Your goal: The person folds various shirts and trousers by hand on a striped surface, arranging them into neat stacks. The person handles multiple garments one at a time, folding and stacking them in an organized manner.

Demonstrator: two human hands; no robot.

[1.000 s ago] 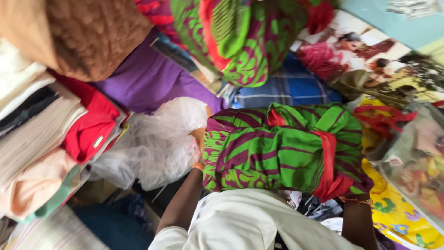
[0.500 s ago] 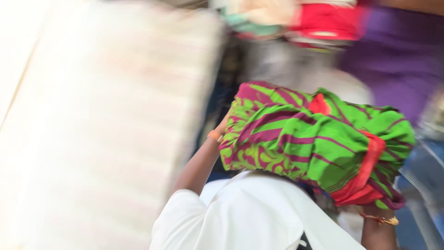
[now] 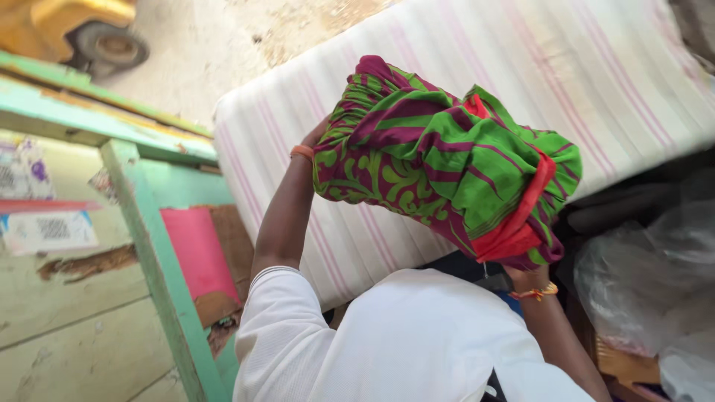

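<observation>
Labels first: far left mid frame, a white rectangular paper label (image 3: 48,231) w/ dark print stuck on the pale green wooden panel (image 3: 67,327); above it a thin red strip (image 3: 45,205), and upper left another pale printed sticker (image 3: 22,171), partly cut by the frame edge. Pink flat sheet (image 3: 197,253) left of centre, behind the green painted wooden post (image 3: 160,275); paint chipped, wood grain showing.

Centre: folded fabric bundle (image 3: 439,164), green w/ maroon/purple stripes & swirl pattern, soft cloth, pleated at its upper left end, tied or wrapped w/ a red band (image 3: 521,223) at lower right. Bundle is held up in the air, centre-right of frame, over the white mattress (image 3: 596,82) w/ thin pink stripes, ribbed texture, running from mid left to upper right.

Left hand (image 3: 316,138) at bundle's left end, mostly hidden behind cloth, orange bangle on wrist; looks pressed against the fabric, finger spread can't tell. Right hand (image 3: 521,272) under the bundle's lower right end, hidden by cloth, beaded bracelet on wrist; grip shape can't tell.

White shirt (image 3: 402,342) bottom centre. Crinkly clear plastic bag (image 3: 648,268) lower right. Yellow vehicle part w/ a wheel (image 3: 112,45) upper left, on sandy ground
</observation>
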